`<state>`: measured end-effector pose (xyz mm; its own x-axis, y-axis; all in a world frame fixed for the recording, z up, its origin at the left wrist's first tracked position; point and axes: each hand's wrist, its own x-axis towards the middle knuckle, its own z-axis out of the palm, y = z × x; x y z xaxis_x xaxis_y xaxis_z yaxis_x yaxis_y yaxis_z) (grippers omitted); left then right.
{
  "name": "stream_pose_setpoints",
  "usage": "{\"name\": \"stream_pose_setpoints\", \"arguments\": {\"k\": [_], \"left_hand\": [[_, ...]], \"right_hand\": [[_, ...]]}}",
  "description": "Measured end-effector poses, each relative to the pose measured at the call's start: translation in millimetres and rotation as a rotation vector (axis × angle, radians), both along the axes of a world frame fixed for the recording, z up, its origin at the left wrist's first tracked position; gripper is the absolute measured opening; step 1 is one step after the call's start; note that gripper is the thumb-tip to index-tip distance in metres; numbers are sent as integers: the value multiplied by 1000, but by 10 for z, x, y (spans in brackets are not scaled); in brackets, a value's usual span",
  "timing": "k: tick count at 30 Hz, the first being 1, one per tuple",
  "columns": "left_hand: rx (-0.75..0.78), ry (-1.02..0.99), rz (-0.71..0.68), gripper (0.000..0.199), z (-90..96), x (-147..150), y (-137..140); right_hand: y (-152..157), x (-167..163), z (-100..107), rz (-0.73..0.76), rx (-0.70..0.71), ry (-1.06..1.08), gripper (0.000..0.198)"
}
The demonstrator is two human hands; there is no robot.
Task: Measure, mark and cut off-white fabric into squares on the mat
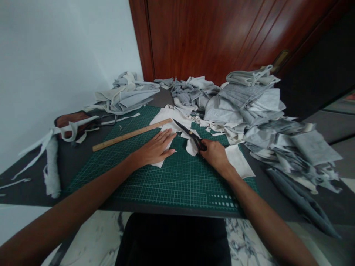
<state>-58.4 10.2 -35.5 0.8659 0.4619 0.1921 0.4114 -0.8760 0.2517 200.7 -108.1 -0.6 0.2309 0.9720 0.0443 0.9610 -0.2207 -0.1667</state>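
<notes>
My left hand (156, 147) lies flat, fingers stretched out, on a pale piece of fabric (158, 164) on the green cutting mat (166, 188). In my right hand (216, 155) are black-handled scissors (190, 133), their blades pointing up and left over the fabric scraps. A small white scrap (191, 147) lies just under the scissors' handles. Beyond my left hand a wooden ruler (133, 135) rests slantwise across the mat, its right end on a larger white cloth (162, 113).
Heaps of grey and white fabric (235, 103) cover the table's right and back. Another fabric pile (124, 96) sits at the back left, by the wall. Pale strips hang over a brown pouch-like thing (73, 122). A reddish wooden door (205, 37) stands behind the table.
</notes>
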Motion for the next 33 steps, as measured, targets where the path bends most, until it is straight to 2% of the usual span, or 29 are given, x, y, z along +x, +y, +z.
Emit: {"name": "stream_pose_setpoints", "arguments": {"k": [5, 10, 13, 16, 18, 21, 24, 29, 31, 33], "left_hand": [[-21, 68, -64, 74, 39, -48, 52], [-162, 82, -217, 66, 223, -132, 70], [-123, -19, -137, 63, 276, -141, 107], [30, -122, 99, 63, 220, -138, 197], [88, -114, 208, 58, 148, -150, 264], [106, -76, 240, 47, 50, -177, 326], [87, -116, 228, 38, -2, -168, 333], [-25, -256, 174, 17, 13, -89, 301], [-155, -314, 148, 10, 44, -64, 279], [-353, -418, 130, 15, 86, -48, 254]], "right_hand": [[9, 25, 14, -35, 14, 3, 20], [36, 106, -3, -41, 78, 20, 20], [46, 133, -6, -15, 157, 111, 16], [50, 135, -10, 24, 249, 314, 15], [55, 134, -22, 60, 298, 496, 19], [66, 123, -50, 146, 327, 813, 29], [64, 75, -59, 249, 284, 1151, 37], [12, -39, 2, 454, 165, 1650, 37], [-4, -49, 23, 498, 92, 1739, 37], [-9, -35, 23, 518, 13, 1762, 38]]}}
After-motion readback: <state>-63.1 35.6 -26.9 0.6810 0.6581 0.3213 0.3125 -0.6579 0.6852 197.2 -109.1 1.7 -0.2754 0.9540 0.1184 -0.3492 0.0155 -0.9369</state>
